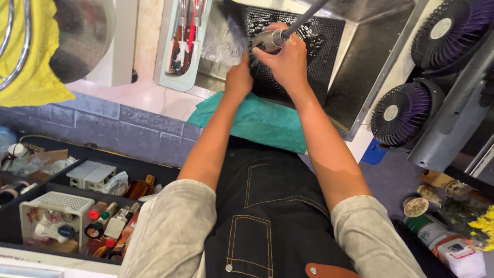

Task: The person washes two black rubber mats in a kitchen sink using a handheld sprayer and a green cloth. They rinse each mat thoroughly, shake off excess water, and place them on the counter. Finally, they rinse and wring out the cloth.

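Head view: my right hand (288, 59) has its fingers wrapped around the sprayer (270, 39), aimed down at the black mat (319, 56) in the sink (370, 46). Left hand (239, 80) sits just beside it; can't tell what its fingers are doing. Water could splash onto the teal towel (257, 121) below my wrists, or reach the fans (411, 87) off to the right. Tiled tabletop, cluttered trays nearby.

Right hand (288, 61) grips spray nozzle (267, 39) over sink (360, 56), left hand (239, 80) alongside
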